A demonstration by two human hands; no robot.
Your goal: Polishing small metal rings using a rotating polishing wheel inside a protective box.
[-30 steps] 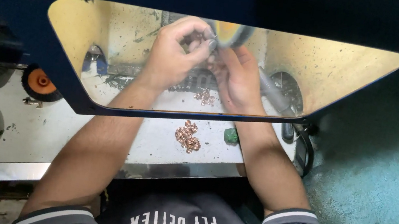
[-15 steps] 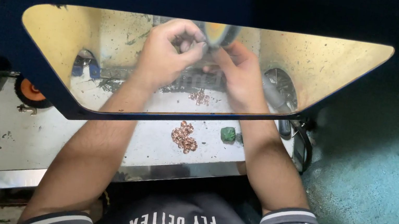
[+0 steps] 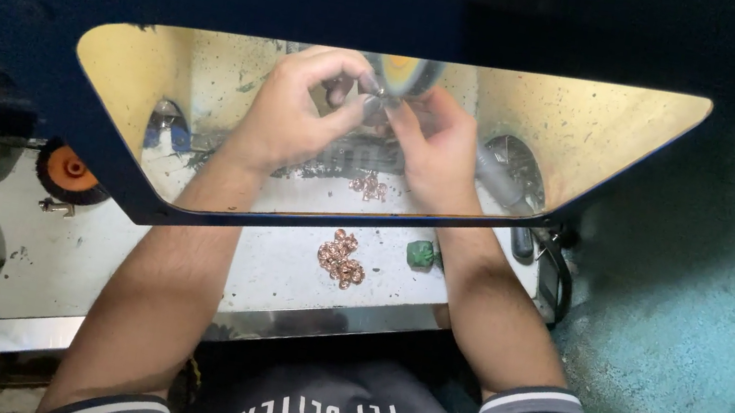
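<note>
Both hands raised together behind a clear shield window: left hand (image 3: 289,117) and right hand (image 3: 434,149) pinching, fingertips meeting, a tiny dark piece (image 3: 373,93) against a round yellow-centred polishing wheel (image 3: 402,71). Below on the white desk (image 3: 89,252), a small heap of copper-coloured rings (image 3: 340,258) just beside a green block (image 3: 420,254).
</note>
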